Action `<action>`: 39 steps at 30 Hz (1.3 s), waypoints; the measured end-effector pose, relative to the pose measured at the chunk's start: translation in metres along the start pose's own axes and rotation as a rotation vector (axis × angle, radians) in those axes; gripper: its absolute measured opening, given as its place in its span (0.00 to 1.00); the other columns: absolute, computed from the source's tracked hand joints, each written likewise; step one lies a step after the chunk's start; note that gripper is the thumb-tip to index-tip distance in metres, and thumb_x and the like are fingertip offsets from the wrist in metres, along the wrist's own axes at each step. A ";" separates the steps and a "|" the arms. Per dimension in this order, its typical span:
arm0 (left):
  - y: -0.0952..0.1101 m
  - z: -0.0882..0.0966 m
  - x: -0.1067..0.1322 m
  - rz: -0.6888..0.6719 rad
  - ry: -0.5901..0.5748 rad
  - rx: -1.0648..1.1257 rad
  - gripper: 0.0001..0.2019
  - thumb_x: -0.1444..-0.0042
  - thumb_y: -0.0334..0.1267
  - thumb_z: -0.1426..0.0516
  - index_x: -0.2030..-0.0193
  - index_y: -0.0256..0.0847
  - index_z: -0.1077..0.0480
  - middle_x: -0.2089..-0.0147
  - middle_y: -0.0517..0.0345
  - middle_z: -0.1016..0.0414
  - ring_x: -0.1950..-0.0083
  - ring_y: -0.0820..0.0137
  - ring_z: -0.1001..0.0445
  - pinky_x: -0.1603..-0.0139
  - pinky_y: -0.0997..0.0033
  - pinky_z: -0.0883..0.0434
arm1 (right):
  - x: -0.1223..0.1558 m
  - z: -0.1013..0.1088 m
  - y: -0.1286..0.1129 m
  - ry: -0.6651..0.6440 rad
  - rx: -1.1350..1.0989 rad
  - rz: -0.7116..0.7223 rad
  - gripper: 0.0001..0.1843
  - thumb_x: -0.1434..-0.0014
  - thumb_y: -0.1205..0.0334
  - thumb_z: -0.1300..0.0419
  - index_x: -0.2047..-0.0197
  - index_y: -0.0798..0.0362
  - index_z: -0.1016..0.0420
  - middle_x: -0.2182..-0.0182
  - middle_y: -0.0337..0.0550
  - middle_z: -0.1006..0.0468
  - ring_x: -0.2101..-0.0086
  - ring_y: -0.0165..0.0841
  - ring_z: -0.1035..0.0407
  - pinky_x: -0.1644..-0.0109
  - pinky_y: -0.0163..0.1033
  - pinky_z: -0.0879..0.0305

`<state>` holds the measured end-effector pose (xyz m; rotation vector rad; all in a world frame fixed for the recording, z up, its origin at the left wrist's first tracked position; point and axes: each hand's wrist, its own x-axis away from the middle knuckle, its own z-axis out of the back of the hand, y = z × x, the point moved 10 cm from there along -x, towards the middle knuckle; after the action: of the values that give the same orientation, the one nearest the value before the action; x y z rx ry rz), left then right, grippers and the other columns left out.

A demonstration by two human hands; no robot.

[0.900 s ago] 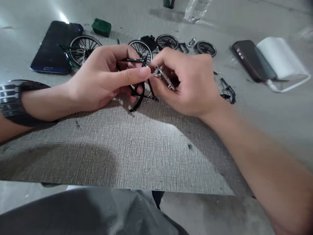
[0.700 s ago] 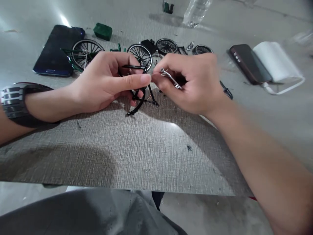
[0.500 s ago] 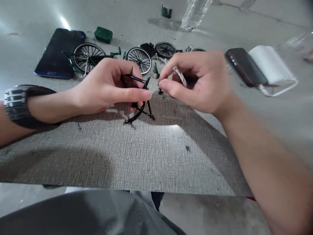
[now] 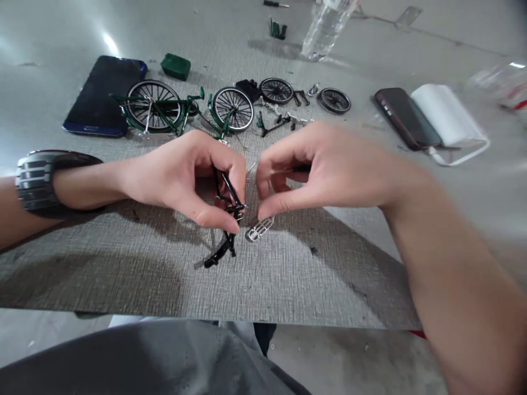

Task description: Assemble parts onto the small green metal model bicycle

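Note:
My left hand (image 4: 185, 186) is closed round a small black bicycle frame (image 4: 230, 195), part of a miniature bike. Its curved lower end points down toward the table, and part of it is hidden by the fingers. Close by on the right, my right hand (image 4: 313, 170) has its thumb and fingertips a little apart, with no held piece visible between them. Just under that thumb is a small silver luggage rack (image 4: 260, 229). It seems to rest on the table, its upper end partly covered by the thumb.
Behind my hands lie a green miniature bicycle (image 4: 164, 107), loose black wheels (image 4: 334, 101) and small parts. A dark phone (image 4: 105, 96) and a green block (image 4: 175, 66) are at the left. Farther back stand a water bottle (image 4: 327, 33) and a screwdriver (image 4: 275, 4). A power bank (image 4: 444, 112) lies right.
Both hands have come down nearer the table's front edge. The silver rack was inside my right hand; now it is below the thumb. The black frame has tilted in my left hand.

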<state>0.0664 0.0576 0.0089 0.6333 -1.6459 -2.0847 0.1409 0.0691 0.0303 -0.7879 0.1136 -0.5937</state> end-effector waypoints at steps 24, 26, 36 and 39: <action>0.031 0.018 0.010 -0.315 0.246 -0.404 0.09 0.42 0.42 0.30 0.62 0.43 0.23 0.67 0.57 0.18 0.67 0.70 0.22 0.65 0.66 0.22 | 0.005 0.034 0.015 0.244 -0.174 0.051 0.18 0.37 0.48 0.31 0.50 0.52 0.18 0.67 0.38 0.23 0.71 0.27 0.34 0.69 0.36 0.42; 0.039 0.024 0.014 -0.351 0.348 -0.565 0.07 0.42 0.42 0.30 0.62 0.44 0.22 0.66 0.57 0.18 0.66 0.70 0.21 0.64 0.68 0.24 | 0.007 0.042 0.018 0.360 -0.243 0.069 0.18 0.38 0.47 0.30 0.53 0.52 0.19 0.69 0.37 0.24 0.72 0.26 0.35 0.71 0.35 0.44; 0.047 0.038 0.027 -0.440 0.556 -0.906 0.07 0.33 0.43 0.37 0.59 0.44 0.21 0.64 0.57 0.18 0.64 0.70 0.21 0.63 0.71 0.25 | 0.002 0.035 0.036 0.510 -0.508 0.026 0.23 0.46 0.44 0.24 0.64 0.49 0.29 0.77 0.31 0.32 0.78 0.24 0.44 0.75 0.35 0.49; 0.050 0.035 0.029 -0.514 0.565 -0.984 0.09 0.33 0.44 0.38 0.59 0.42 0.22 0.65 0.56 0.19 0.64 0.70 0.21 0.62 0.71 0.25 | 0.002 0.034 0.040 0.564 -0.522 0.013 0.19 0.44 0.44 0.26 0.63 0.49 0.25 0.78 0.32 0.30 0.79 0.24 0.46 0.77 0.36 0.51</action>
<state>0.0241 0.0574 0.0620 1.1739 -0.0711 -2.3673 0.1718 0.1120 0.0271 -1.1011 0.8161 -0.7741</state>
